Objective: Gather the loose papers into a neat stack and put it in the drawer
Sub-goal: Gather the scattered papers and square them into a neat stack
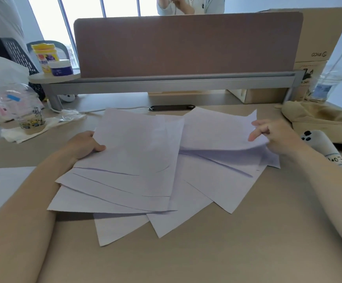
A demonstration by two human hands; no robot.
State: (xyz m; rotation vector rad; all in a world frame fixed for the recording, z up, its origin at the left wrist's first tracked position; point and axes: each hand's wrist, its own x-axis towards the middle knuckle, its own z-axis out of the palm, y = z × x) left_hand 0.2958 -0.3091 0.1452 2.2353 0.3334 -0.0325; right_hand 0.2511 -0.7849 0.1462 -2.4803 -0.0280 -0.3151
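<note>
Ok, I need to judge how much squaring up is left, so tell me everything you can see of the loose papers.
The loose papers are plain white sheets, blank as far as shown, fanned out unevenly across the tan desk, overlapping with corners pointing different ways. Not yet a neat stack. The left hand grips the left edge, thumb on top. The right hand lifts the upper right sheets, which curl off the desk and cast a shadow. One more sheet lies apart at far left.

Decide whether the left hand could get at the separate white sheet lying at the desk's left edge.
Probably yes. The left hand is busy gripping the fanned papers, but the separate sheet lies just beside that forearm with bare desk between and nothing on top.
</note>
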